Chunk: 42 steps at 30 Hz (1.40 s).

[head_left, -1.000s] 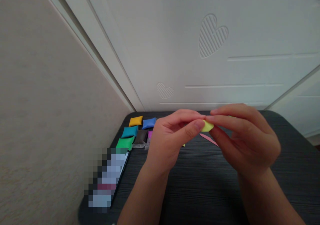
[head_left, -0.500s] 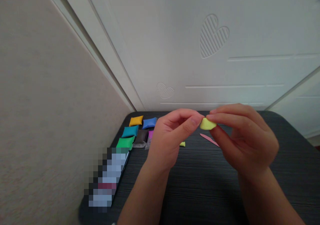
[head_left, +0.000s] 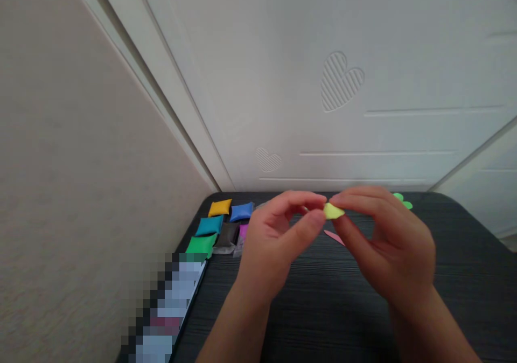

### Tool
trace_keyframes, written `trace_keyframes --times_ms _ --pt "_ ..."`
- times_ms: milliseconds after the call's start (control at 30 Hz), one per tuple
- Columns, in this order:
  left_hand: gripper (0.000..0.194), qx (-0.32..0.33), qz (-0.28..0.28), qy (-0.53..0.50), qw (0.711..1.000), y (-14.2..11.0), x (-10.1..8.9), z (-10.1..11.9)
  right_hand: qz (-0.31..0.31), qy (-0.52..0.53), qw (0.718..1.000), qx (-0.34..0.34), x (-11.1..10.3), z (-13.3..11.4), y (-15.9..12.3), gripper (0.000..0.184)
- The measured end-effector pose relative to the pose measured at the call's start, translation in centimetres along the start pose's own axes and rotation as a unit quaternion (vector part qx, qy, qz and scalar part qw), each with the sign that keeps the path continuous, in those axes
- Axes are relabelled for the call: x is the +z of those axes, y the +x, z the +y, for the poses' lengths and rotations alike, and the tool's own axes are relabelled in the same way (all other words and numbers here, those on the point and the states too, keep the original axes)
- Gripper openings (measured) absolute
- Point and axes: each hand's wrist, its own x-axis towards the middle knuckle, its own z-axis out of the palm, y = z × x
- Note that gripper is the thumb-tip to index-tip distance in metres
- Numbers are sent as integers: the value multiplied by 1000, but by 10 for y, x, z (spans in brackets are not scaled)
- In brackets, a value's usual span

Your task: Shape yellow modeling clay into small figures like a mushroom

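A small piece of yellow modelling clay (head_left: 333,211) is pinched between both hands above the dark table. My left hand (head_left: 278,239) is closed, its thumb and fingertips pressing the left end of the clay. My right hand (head_left: 388,239) grips the right side between thumb and fingers, the other fingers curled behind. Beyond the hands lies a pink modelling tool (head_left: 334,237), partly covered by my right hand. Behind that same hand, a bright green clay shape with rounded lobes (head_left: 404,201) shows in part.
Packets of coloured clay lie at the table's back left: orange (head_left: 220,208), blue (head_left: 242,211), teal (head_left: 209,225), green (head_left: 201,245), black (head_left: 227,235) and a partly hidden purple one (head_left: 243,231). A blurred-out screen device (head_left: 169,309) is at the left edge. A white panel (head_left: 283,83) rises behind the table (head_left: 323,309).
The view has tilted up slightly, so everything sits lower. Both hands keep hold of the yellow clay, the right hand a little nearer the left. The green shape has come into sight.
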Motion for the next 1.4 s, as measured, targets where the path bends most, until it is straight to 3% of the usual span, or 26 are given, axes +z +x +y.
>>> trace_keyframes --times_ms 100,200,367,467,600,1000,1233,1400 --pt "25 63 -2 139 988 -3 0 3 -21 -14 998 59 -1 -2 2 16" --pt "21 107 12 243 964 -4 2 4 -49 -12 991 126 -2 -6 4 11" --pt "17 92 82 291 949 -3 3 0 -118 47 972 200 -4 -12 6 11" --pt "19 71 123 277 950 -4 2 -3 -123 64 971 193 -3 -12 4 15" --pt "16 64 131 270 952 -5 1 -4 -114 71 975 176 -3 -13 3 17" --pt "17 123 145 285 940 -4 5 -3 -106 71 983 132 -3 -12 3 18" --pt "17 202 154 322 912 -2 6 -2 -96 73 987 108 -2 -13 3 19" --pt "16 201 156 312 915 -2 6 -3 -91 68 989 96 -3 -15 2 21"
